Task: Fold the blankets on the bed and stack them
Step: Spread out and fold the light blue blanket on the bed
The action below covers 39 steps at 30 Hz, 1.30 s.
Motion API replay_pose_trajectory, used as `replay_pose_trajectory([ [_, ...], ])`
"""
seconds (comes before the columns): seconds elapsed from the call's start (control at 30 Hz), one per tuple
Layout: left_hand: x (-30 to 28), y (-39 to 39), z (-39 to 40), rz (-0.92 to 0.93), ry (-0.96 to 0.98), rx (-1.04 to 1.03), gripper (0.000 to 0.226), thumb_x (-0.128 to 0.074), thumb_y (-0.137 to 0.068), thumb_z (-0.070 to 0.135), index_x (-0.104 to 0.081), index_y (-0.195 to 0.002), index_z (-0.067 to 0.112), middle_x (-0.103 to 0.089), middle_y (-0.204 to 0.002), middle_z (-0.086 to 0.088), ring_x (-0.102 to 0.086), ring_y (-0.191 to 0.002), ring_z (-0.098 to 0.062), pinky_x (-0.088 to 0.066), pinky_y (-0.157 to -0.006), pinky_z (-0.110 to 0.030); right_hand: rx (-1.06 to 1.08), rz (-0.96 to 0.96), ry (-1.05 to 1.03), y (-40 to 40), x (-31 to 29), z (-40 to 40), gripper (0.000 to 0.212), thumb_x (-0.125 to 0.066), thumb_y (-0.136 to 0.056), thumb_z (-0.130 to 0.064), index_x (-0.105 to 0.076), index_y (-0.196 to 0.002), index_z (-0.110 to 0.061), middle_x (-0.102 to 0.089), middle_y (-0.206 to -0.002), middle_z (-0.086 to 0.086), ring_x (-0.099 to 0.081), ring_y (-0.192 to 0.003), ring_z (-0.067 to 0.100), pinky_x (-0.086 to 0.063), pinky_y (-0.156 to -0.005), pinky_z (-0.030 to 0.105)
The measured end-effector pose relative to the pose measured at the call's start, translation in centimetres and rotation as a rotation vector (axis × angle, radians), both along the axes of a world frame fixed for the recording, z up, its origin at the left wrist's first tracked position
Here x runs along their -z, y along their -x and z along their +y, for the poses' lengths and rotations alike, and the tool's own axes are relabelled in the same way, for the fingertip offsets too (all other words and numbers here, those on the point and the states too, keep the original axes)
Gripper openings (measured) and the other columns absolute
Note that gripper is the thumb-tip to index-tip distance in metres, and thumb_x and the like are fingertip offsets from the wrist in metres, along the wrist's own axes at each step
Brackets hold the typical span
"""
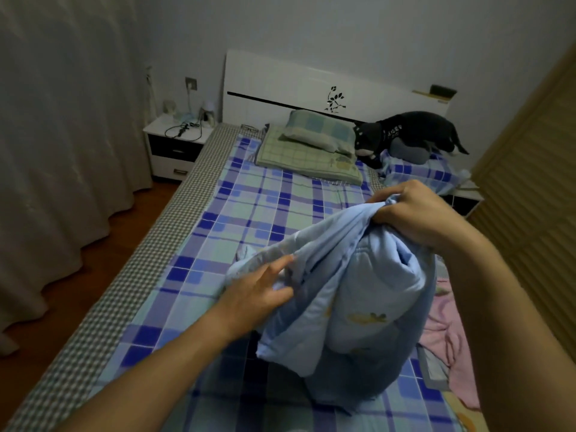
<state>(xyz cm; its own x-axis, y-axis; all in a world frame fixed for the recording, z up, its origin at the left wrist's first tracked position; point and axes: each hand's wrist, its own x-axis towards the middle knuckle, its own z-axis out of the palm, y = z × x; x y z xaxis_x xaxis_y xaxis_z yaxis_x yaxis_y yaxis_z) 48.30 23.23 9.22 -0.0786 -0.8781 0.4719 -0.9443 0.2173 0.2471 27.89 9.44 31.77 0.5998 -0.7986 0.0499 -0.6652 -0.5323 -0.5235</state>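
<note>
**Light blue blanket held up over the bed**

The right hand (411, 210), at centre right of the frame, is clenched on a bunched corner of the light blue blanket (352, 294) and holds it up. The blanket hangs from that grip in thick quilted folds, its lower end resting on the bed (249, 207) at lower centre. The left hand (261, 288), lower and to the left, lies against the blanket's left edge with fingers spread and nearly straight, thumb beneath a fold; whether it pinches the cloth cannot be told.

A pink blanket (448, 338) lies crumpled on the bed at the lower right, just beside the blue one and partly behind it. The bed carries a blue and green checked sheet. At its far end, upper centre, are a green checked pillow (318, 132) and a dark plush toy (408, 132) against the white headboard (280, 85). A nightstand (174, 145) stands at the upper left beside the curtain (62, 135).
</note>
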Motion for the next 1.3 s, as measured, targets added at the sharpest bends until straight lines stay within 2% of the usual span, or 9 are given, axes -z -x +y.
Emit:
replay_pose_trajectory([
  [0.07, 0.3, -0.7, -0.5, 0.206, -0.133, -0.222, 0.035, -0.049, -0.1, 0.037, -0.046, -0.134, 0.041, -0.053, -0.141, 0.001, -0.056, -0.119, -0.026, -0.049, -0.094, -0.04, -0.058, 0.005, -0.03, 0.6, -0.7, 0.6, 0.018, -0.068, -0.081, -0.011, -0.078, -0.08, -0.026, -0.075, -0.077, -0.006, -0.069, -0.071, 0.009, -0.057, -0.065, 0.03],
  [0.2, 1.1, -3.0, -2.3, 0.479, -0.261, -0.573, 0.02, -0.041, -0.1, 0.037, -0.046, -0.119, 0.036, -0.061, -0.11, 0.0, -0.059, -0.086, -0.022, -0.045, -0.068, -0.033, -0.223, 0.071, -0.174, 1.3, -0.5, 2.4, 0.023, -0.067, -0.082, 0.001, -0.079, -0.084, -0.019, -0.076, -0.08, -0.002, -0.072, -0.075, 0.016, -0.059, -0.067, 0.031],
  [0.4, 3.9, 1.4, 0.0, 0.087, -0.203, 0.07, 0.018, -0.061, -0.085, 0.037, -0.065, -0.086, 0.02, -0.064, -0.086, -0.008, -0.06, -0.078, -0.03, -0.046, -0.062, -0.032, 0.074, -0.218, -0.239, 2.3, 0.6, 0.9, 0.011, -0.068, -0.08, -0.001, -0.076, -0.076, -0.008, -0.073, -0.073, 0.014, -0.069, -0.064, 0.02, -0.056, -0.062, 0.032],
  [0.57, 6.1, 8.0, 3.7, 0.178, -0.239, 0.272, 0.034, -0.067, -0.082, 0.06, -0.064, -0.091, 0.028, -0.065, -0.1, -0.001, -0.057, -0.101, -0.025, -0.047, -0.085, -0.032, 0.319, -0.349, -0.256, 0.8, 3.0, -0.8, 0.01, -0.068, -0.072, -0.004, -0.066, -0.063, 0.0, -0.06, -0.059, 0.009, -0.053, -0.057, 0.015, -0.043, -0.054, 0.028],
  [0.73, 4.2, 11.8, 4.0, 0.305, -0.533, -0.111, 0.073, -0.03, -0.079, 0.088, -0.063, -0.094, 0.025, -0.058, -0.11, -0.006, -0.045, -0.116, -0.025, -0.037, -0.097, -0.035, 0.475, -0.352, -0.269, -2.2, 5.5, -3.6, 0.013, -0.068, -0.072, -0.009, -0.059, -0.061, -0.009, -0.063, -0.069, 0.013, -0.056, -0.065, 0.021, -0.048, -0.061, 0.036],
  [0.9, 1.9, 13.4, 2.9, 0.538, -0.669, -0.434, 0.112, -0.022, -0.066, 0.098, -0.058, -0.135, 0.018, -0.044, -0.145, -0.011, -0.037, -0.135, -0.032, -0.037, -0.107, -0.046, 0.437, -0.175, -0.128, -6.2, 5.4, -4.6, 0.015, -0.065, -0.069, -0.027, -0.058, -0.071, -0.015, -0.066, -0.086, 0.007, -0.063, -0.08, 0.025, -0.056, -0.075, 0.038],
  [1.03, 1.4, 12.7, 3.2, 0.506, -0.634, -0.567, 0.077, -0.047, -0.073, 0.077, -0.064, -0.119, 0.018, -0.044, -0.126, -0.007, -0.043, -0.126, -0.032, -0.043, -0.099, -0.045, 0.46, -0.086, 0.066, -8.6, 4.5, -5.3, 0.021, -0.059, -0.071, -0.027, -0.062, -0.082, -0.009, -0.068, -0.103, 0.018, -0.061, -0.09, 0.034, -0.047, -0.073, 0.035],
  [1.17, 1.9, 10.0, 5.5, 0.381, -0.309, -0.638, 0.032, -0.059, -0.076, 0.048, -0.067, -0.082, 0.017, -0.049, -0.101, -0.006, -0.057, -0.101, -0.031, -0.052, -0.075, -0.043, 0.508, -0.11, 0.061, -8.7, 3.9, -6.2, 0.035, -0.059, -0.078, -0.026, -0.067, -0.109, -0.012, -0.066, -0.118, 0.015, -0.061, -0.103, 0.036, -0.046, -0.078, 0.034],
  [1.3, 2.0, 9.0, 6.2, 0.336, -0.337, -0.704, 0.049, -0.057, -0.078, 0.069, -0.066, -0.093, 0.023, -0.046, -0.114, -0.001, -0.05, -0.11, -0.025, -0.051, -0.08, -0.04, 0.533, -0.112, 0.051, -9.1, 4.3, -6.3, 0.041, -0.057, -0.077, -0.026, -0.067, -0.115, -0.015, -0.064, -0.122, 0.015, -0.06, -0.11, 0.038, -0.045, -0.081, 0.034],
])
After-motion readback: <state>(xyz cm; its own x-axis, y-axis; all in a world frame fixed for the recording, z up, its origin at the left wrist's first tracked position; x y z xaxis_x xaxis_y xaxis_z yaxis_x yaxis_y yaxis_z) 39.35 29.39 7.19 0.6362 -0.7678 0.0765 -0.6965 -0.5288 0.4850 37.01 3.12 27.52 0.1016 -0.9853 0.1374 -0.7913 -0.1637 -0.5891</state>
